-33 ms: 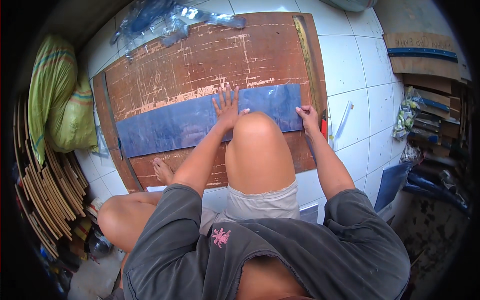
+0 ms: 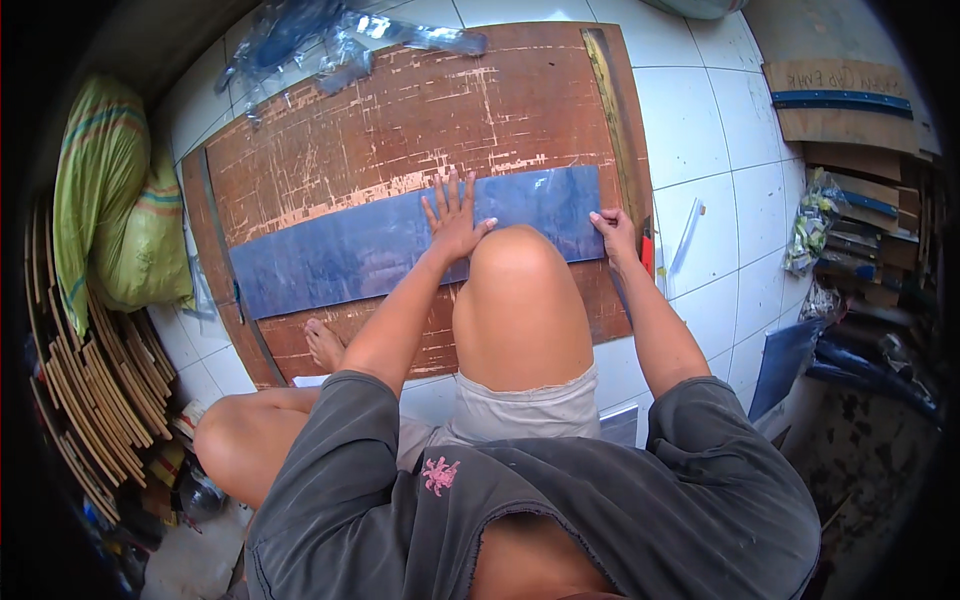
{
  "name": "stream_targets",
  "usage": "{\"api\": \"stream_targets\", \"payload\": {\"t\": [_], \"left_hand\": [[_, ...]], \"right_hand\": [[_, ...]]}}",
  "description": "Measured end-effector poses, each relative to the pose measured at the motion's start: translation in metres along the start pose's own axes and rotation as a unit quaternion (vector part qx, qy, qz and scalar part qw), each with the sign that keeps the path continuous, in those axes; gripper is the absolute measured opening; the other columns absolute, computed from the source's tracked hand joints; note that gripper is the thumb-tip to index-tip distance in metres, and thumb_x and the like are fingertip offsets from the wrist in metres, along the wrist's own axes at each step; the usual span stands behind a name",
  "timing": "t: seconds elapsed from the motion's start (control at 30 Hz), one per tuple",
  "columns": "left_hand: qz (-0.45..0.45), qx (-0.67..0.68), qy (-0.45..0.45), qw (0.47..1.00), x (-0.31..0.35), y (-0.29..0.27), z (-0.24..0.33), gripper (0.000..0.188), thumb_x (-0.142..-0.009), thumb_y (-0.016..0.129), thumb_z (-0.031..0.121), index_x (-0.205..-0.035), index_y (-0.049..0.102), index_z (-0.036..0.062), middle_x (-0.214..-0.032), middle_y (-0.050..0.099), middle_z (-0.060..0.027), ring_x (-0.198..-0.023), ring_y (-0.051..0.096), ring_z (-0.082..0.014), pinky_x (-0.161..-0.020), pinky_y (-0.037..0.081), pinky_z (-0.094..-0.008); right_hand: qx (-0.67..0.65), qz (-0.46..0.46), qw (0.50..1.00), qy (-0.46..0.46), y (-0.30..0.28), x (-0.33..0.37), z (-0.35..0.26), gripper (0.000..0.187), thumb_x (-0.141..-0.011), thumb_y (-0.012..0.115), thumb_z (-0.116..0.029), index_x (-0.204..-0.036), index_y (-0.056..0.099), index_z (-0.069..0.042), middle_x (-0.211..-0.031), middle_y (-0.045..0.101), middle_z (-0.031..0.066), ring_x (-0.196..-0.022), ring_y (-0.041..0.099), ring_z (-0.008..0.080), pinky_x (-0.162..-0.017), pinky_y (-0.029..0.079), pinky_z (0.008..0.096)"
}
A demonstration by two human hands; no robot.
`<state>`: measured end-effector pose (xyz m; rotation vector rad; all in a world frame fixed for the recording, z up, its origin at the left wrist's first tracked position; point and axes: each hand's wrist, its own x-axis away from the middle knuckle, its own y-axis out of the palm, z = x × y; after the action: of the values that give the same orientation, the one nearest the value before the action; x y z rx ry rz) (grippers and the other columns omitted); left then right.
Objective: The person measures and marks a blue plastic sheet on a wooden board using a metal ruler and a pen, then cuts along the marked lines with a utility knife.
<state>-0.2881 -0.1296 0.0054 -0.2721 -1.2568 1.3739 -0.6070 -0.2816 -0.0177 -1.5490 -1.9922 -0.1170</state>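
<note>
A long strip of blue translucent plastic sheet (image 2: 340, 252) lies flat across a worn brown wooden board (image 2: 370, 130) on the floor. My left hand (image 2: 456, 222) presses flat on the sheet near its middle, fingers spread. At the sheet's right end, my right hand (image 2: 615, 232) pinches the edge between thumb and fingers. My knee (image 2: 515, 262) hides part of the strip's near side. Just beyond my right hand, a red object (image 2: 647, 252) rests at the board's right edge; its kind cannot be made out.
Dark metal strips (image 2: 612, 100) run along the board's sides. Crumpled clear plastic (image 2: 330, 45) lies at the far edge. Green sacks (image 2: 110, 190) and stacked thin boards (image 2: 95, 385) stand at left. On the right are a cardboard piece (image 2: 840, 105) and bagged scraps (image 2: 815, 220).
</note>
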Motion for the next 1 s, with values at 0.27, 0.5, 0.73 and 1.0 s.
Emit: {"api": "stream_targets", "payload": {"t": [0.27,0.5,0.73,1.0], "left_hand": [[0.159,0.011,0.144,0.977,-0.007,-0.044,-0.017,0.052,-0.086,0.078,0.026,-0.135,0.063,0.0141,-0.126,0.059,-0.0124,-0.122,0.054,-0.0308,-0.112,0.033,-0.0540],[0.043,0.065,0.266,0.961,-0.050,-0.103,-0.089,0.031,-0.089,0.073,0.015,-0.118,0.071,0.0046,-0.105,0.070,-0.0174,-0.101,0.066,-0.0393,-0.089,0.052,-0.0467],[-0.044,-0.050,0.155,0.986,-0.035,-0.274,-0.292,0.027,-0.094,0.067,0.016,-0.117,0.068,0.0017,-0.112,0.071,-0.0231,-0.098,0.070,-0.0387,-0.087,0.055,-0.0453],[0.192,-0.095,-0.217,0.952,0.114,-0.282,-0.515,0.038,-0.093,0.067,0.036,-0.100,0.069,-0.0012,-0.094,0.072,-0.0248,-0.090,0.070,-0.0430,-0.079,0.054,-0.0489]], "right_hand": [[0.021,0.000,1.000,0.001,-0.002,0.007,-0.009,0.034,-0.087,0.084,-0.019,-0.107,0.064,0.001,-0.095,0.065,0.0052,-0.089,0.060,0.0134,-0.084,0.050,0.0278],[-0.001,-0.027,0.999,0.045,-0.005,0.005,-0.012,0.027,-0.097,0.072,-0.032,-0.107,0.068,-0.007,-0.097,0.064,0.0006,-0.087,0.056,0.0109,-0.080,0.044,0.0246],[-0.022,-0.065,0.991,0.117,-0.015,0.013,-0.041,0.033,-0.102,0.063,-0.046,-0.110,0.069,-0.014,-0.092,0.056,-0.0074,-0.080,0.047,0.0047,-0.073,0.039,0.0213],[-0.011,-0.051,0.994,0.100,-0.022,0.022,-0.020,0.036,-0.104,0.060,-0.048,-0.121,0.067,-0.016,-0.100,0.059,-0.0088,-0.090,0.051,0.0038,-0.081,0.040,0.0228]]}}
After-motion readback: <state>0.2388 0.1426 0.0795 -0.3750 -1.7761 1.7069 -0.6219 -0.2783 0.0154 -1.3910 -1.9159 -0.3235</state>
